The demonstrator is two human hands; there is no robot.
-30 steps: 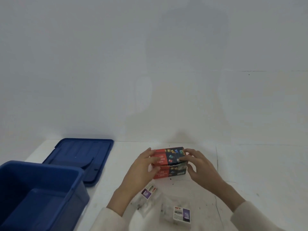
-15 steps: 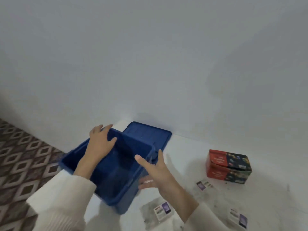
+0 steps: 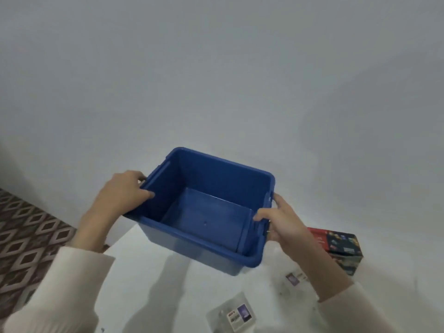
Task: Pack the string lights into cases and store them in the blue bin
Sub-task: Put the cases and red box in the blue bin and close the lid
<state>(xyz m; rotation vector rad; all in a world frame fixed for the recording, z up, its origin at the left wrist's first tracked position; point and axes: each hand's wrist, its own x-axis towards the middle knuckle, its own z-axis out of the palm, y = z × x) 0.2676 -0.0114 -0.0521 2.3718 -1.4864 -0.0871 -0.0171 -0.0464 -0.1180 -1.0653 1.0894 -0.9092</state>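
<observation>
Carefully: my left hand (image 3: 125,191) and right hand (image 3: 286,222) curl fingers over opposite rims of the blue bin (image 3: 225,162), which sits tilted. Level it, then lower it onto the table (image 3: 144,284) beside the red case (image 3: 341,243).

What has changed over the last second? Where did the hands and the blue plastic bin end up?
Both hands let go of the red cardboard box, now lying on the white table at right. The left hand and right hand gripped the blue plastic bin by opposite rims and brought it toward the middle, apparently lifted. The bin stays empty; the clear labelled packets stay on the table.
</observation>
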